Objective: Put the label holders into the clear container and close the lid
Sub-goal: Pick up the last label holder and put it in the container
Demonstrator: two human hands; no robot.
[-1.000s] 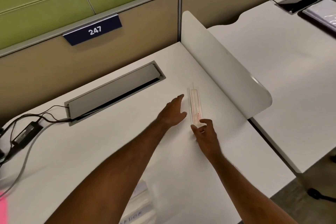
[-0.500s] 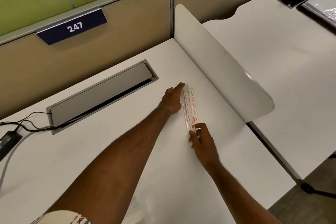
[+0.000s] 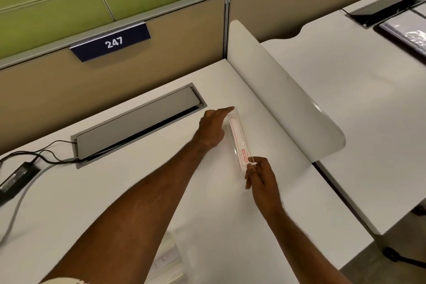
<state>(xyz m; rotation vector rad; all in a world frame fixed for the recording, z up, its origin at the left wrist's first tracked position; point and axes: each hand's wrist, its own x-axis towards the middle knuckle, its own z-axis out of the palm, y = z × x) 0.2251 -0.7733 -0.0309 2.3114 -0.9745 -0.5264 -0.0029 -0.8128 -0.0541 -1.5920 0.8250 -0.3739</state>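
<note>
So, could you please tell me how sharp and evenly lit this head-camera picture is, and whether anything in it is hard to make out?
Head view: soft, even light with faint shadows; wide-angle bending curves the desk edges; the right hand is slightly motion-blurred; the clear label holder nearly vanishes against the white top, only its red print showing; plastic items by the bottom edge are blurred.

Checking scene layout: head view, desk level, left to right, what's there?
power adapter → grey cable hatch → left hand → clear label holder → white divider panel → neighbouring desk
</note>
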